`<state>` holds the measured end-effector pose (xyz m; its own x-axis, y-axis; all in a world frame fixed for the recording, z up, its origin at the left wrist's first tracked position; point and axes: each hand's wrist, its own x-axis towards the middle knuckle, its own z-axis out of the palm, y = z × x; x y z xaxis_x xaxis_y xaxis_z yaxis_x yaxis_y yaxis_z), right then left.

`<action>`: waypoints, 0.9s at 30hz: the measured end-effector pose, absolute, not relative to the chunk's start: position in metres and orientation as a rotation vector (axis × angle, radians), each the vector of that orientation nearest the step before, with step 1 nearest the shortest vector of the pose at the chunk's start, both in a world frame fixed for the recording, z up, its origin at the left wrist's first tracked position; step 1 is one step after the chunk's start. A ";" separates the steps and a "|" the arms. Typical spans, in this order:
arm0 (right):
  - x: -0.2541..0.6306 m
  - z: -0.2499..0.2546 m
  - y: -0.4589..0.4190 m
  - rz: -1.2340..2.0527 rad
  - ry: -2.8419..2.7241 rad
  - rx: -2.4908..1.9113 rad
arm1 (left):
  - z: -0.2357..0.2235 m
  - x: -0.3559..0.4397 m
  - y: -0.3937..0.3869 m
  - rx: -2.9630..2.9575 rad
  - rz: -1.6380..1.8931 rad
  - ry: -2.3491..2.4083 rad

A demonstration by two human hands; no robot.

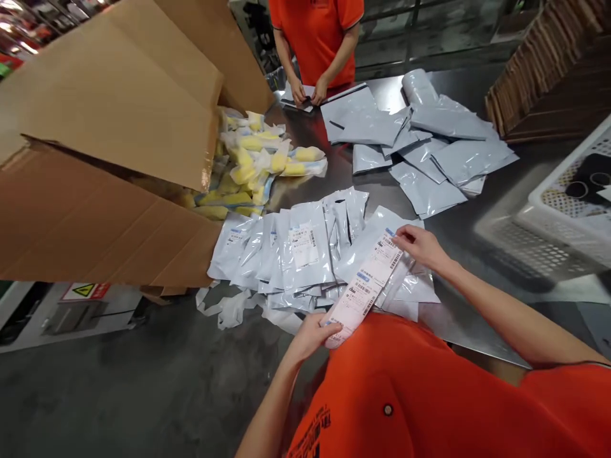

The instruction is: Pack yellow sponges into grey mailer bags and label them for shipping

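My left hand (312, 337) grips the lower end of a long strip of barcode shipping labels (363, 286). My right hand (420, 247) holds its upper end, with the fingers over the paper. The strip lies slanted above a heap of grey-white plastic mailer bags with printed labels (305, 254), and its far end rests close to them. Yellow-and-white wrapped packets (252, 166) spill from the mouth of a large open cardboard box (105, 146) to the left of the heap.
A steel table (348, 172) holds a second heap of plain grey mailers (429, 143). Across it, a co-worker in an orange shirt (315, 38) handles papers. A white plastic crate (573, 191) stands at right, with stacked flattened cardboard (548, 76) behind.
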<state>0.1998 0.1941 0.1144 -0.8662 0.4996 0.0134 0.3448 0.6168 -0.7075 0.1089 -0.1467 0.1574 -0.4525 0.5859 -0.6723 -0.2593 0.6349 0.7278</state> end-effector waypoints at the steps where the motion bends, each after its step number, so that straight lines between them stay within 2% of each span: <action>1: 0.198 0.102 0.200 0.981 -2.729 -0.717 | 0.158 0.106 -0.156 0.224 1.010 1.795; 6: 0.199 0.069 0.197 0.404 -3.001 -0.899 | 0.180 0.089 -0.186 0.126 1.093 1.917; 10: 0.200 0.066 0.166 0.286 -2.840 -0.901 | 0.193 0.079 -0.180 0.164 1.054 1.908; 14: 0.179 0.065 0.121 0.541 -3.017 -0.515 | 0.193 0.070 -0.154 0.304 0.948 1.882; 17: 0.155 0.077 0.144 0.780 -2.968 -0.423 | 0.189 0.064 -0.143 0.309 0.936 1.859; 21: 0.148 0.094 0.272 0.844 -2.578 -0.941 | 0.183 0.062 -0.145 0.194 0.938 1.879; 23: 0.158 0.093 0.339 1.010 -2.191 -1.509 | 0.181 0.063 -0.147 0.151 0.928 1.913; 24: 0.164 0.091 0.364 1.061 -2.079 -1.644 | 0.181 0.063 -0.147 0.130 0.934 1.929; 27: 0.175 0.086 0.398 1.374 -1.887 -1.757 | 0.179 0.063 -0.141 0.062 0.981 1.919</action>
